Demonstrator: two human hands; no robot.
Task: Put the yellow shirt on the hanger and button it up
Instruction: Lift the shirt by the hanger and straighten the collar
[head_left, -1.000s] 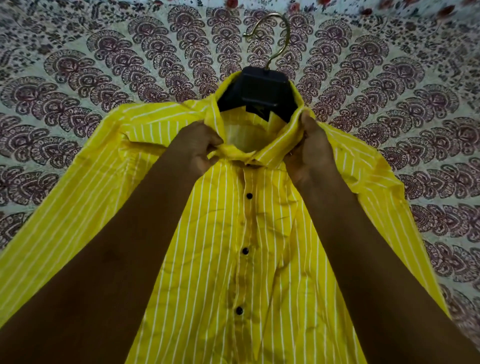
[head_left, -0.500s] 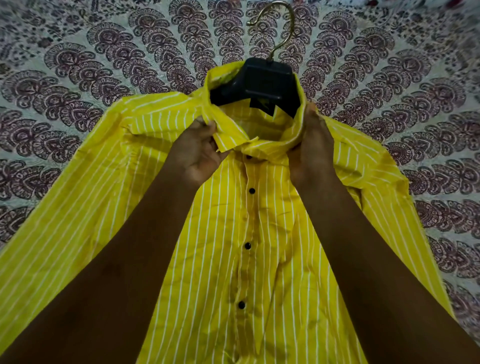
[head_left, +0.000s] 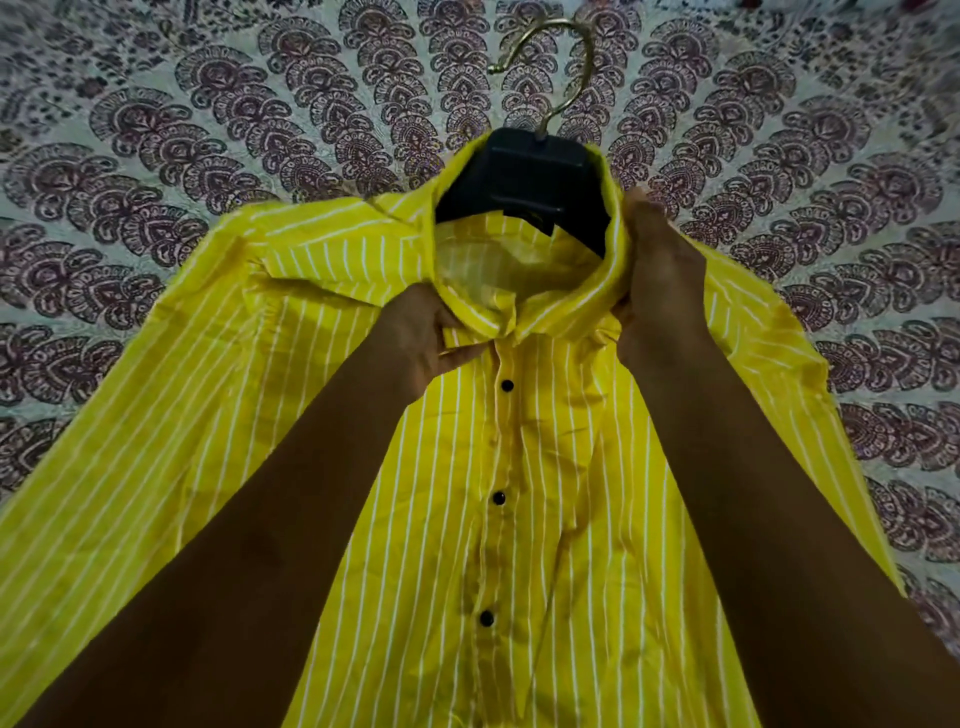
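Observation:
The yellow shirt (head_left: 545, 519) with white stripes lies flat, front up, its placket closed by three visible black buttons (head_left: 506, 385). A black hanger (head_left: 524, 182) with a brass hook (head_left: 561, 67) sits inside the shirt, its neck showing through the open collar. My left hand (head_left: 421, 348) pinches the left collar point near the top of the placket. My right hand (head_left: 657, 280) grips the right side of the collar beside the hanger's shoulder. The hanger's arms are hidden under the fabric.
The shirt lies on a bedsheet (head_left: 208, 130) printed with maroon paisley fans that fills the whole view. The shirt's sleeves spread out to the left (head_left: 104, 467) and right (head_left: 810, 374).
My left hand has moved down and toward the placket with the collar point. My right hand has slid up along the right collar. The collar now stands more open around the hanger.

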